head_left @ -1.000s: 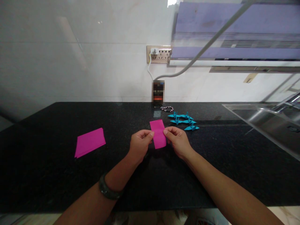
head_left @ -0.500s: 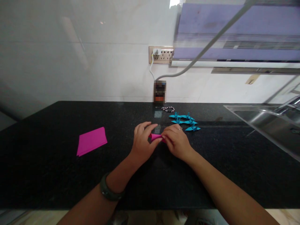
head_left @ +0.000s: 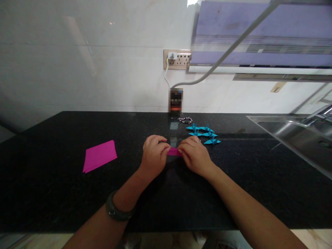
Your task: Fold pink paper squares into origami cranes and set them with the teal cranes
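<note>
Behind the tabletop's (head_left: pixel 176 207) front edge, left hand (head_left: pixel 155 154) and right hand (head_left: pixel 195 154) pinch pink paper (head_left: pixel 174 151). Seemingly mid-fold, it wants creasing.

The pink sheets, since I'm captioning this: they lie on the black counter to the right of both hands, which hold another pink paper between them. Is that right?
One slip: the head view shows the pink sheets left, not right, of the left hand and right hand. They do lie on the black counter, and both hands hold another pink paper between them.
</note>
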`<act>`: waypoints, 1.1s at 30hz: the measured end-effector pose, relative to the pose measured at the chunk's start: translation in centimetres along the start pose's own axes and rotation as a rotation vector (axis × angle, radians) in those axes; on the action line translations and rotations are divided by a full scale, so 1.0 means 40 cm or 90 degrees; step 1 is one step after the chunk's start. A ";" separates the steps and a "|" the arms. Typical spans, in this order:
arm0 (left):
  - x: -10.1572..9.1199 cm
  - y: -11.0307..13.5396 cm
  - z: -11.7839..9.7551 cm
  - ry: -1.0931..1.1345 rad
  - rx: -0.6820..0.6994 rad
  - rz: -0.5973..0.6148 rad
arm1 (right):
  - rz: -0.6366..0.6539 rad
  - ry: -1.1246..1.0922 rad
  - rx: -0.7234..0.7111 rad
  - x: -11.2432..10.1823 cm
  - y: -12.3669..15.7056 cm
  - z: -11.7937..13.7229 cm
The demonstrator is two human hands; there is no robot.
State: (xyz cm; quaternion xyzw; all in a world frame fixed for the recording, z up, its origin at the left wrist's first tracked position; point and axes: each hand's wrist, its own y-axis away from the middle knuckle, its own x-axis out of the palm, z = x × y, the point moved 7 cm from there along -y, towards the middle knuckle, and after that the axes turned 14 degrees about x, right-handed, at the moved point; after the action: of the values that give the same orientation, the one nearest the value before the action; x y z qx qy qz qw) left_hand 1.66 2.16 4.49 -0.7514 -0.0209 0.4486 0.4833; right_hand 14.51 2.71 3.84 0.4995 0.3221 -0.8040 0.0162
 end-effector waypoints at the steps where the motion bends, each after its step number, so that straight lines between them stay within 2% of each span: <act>1: -0.010 0.000 0.010 -0.012 -0.015 -0.020 | -0.002 -0.002 0.010 -0.001 -0.002 -0.005; 3: -0.030 0.002 0.027 -0.025 -0.052 -0.074 | -0.002 -0.009 0.029 -0.003 -0.004 -0.013; 5: -0.034 0.002 0.032 -0.002 -0.068 -0.088 | -0.002 -0.025 0.035 -0.005 -0.004 -0.014; 9: 0.011 -0.004 0.005 0.125 -0.037 0.015 | 0.003 -0.075 0.008 -0.006 0.001 0.007; 11: 0.029 0.001 0.002 0.171 -0.071 0.048 | 0.003 -0.090 0.005 -0.006 0.003 0.015; 13: 0.036 0.009 0.009 0.193 -0.125 0.050 | 0.004 -0.093 0.011 -0.004 0.003 0.017; 16: 0.030 0.019 0.032 0.204 -0.195 0.021 | 0.000 -0.088 0.026 -0.003 -0.001 0.009; 22: 0.022 0.053 0.121 0.247 -0.357 -0.054 | -0.039 -0.087 0.056 -0.013 -0.013 -0.034; 27: 0.035 0.069 0.146 0.377 -0.453 -0.116 | -0.099 -0.134 0.144 -0.024 -0.015 -0.085; 29: 0.056 0.070 0.132 0.456 -0.483 -0.084 | -0.091 -0.198 0.187 -0.019 -0.013 -0.093; 31: 0.071 0.065 0.111 0.493 -0.481 -0.033 | -0.046 -0.276 0.207 -0.005 -0.010 -0.085; 33: 0.077 0.057 0.090 0.495 -0.450 0.010 | 0.026 -0.305 0.173 0.014 -0.009 -0.059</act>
State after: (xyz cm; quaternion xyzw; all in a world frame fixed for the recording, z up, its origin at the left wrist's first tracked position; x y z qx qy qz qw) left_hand 0.10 4.91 0.29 -0.9798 0.0156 0.1057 0.1688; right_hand 15.98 4.42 2.86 0.2988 0.1881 -0.9347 0.0411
